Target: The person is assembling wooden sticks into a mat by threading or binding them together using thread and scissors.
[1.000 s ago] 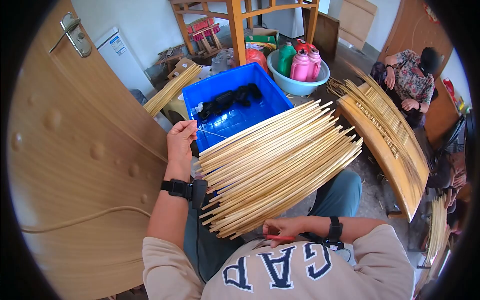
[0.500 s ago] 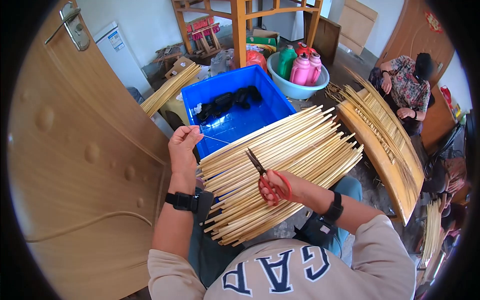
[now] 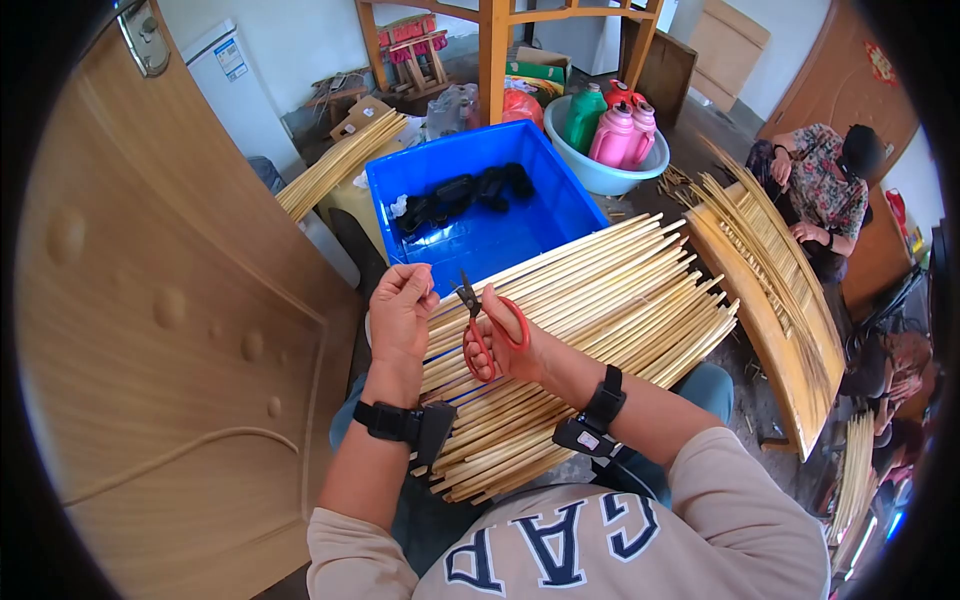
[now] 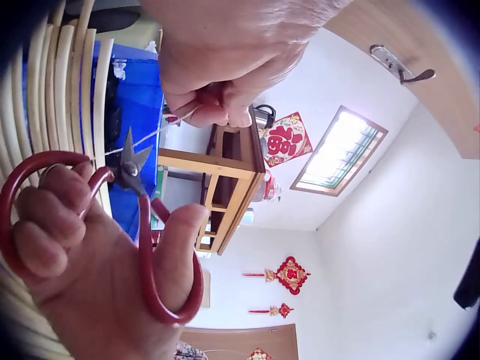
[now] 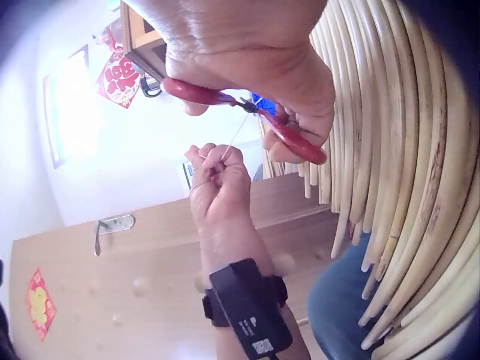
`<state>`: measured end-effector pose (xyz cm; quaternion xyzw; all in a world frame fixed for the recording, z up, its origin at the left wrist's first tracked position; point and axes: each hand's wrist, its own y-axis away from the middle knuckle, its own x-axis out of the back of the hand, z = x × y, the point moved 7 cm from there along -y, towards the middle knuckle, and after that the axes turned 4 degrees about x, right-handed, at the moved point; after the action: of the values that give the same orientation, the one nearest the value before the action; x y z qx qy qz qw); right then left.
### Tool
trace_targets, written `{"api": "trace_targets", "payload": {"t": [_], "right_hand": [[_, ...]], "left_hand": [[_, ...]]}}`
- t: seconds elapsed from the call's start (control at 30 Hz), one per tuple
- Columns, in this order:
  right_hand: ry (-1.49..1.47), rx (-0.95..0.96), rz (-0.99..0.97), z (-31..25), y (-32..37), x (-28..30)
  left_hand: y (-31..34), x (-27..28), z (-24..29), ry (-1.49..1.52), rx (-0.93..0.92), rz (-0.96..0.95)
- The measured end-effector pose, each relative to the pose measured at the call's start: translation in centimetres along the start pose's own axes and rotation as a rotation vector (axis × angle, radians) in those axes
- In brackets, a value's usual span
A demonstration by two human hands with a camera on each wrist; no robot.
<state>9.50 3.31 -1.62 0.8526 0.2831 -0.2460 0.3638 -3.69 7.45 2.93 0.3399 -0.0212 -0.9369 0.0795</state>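
My left hand (image 3: 400, 310) pinches a thin white string (image 4: 157, 135) between thumb and fingertips, above the near left side of the blue tub. The string runs taut toward the edge of a mat of pale sticks (image 3: 590, 290) that lies across my lap. Red-handled scissors (image 4: 132, 171) are in my right hand (image 3: 510, 350), thumb through one loop and fingers through the other. Their blades are spread, and in the left wrist view the string passes at the blades, close to the outermost stick.
The blue tub (image 3: 580, 205) with black objects inside stands beyond the mat. Behind it is a pale basin (image 3: 600, 180) holding flasks. A curved wooden bench (image 3: 750, 270) bearing sticks is at right, near a seated person (image 3: 825, 180). A wooden door (image 3: 180, 300) stands close on my left.
My right hand has risen from my lap with the scissors, crossed over the sticks and come beside my left hand. The scissor blades have spread apart. My left hand keeps its pinch on the string.
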Motion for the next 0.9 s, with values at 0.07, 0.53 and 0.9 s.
{"api": "trace_targets", "payload": {"t": [0.07,0.53,0.9], "right_hand": [[-0.032,0.009,-0.002,-0.2,-0.4,0.2],[0.120,0.125,0.058,-1.5,-0.2,1.0],[0.023,0.073,-0.023,-1.8,-1.2,2.0]], "left_hand": [[0.2,0.2,-1.2,0.021,0.056,-0.006],[0.0,1.8,-3.7,-0.455,0.087,0.133],[-0.3,0.8,-3.8,-0.870,-0.056,0.071]]}}
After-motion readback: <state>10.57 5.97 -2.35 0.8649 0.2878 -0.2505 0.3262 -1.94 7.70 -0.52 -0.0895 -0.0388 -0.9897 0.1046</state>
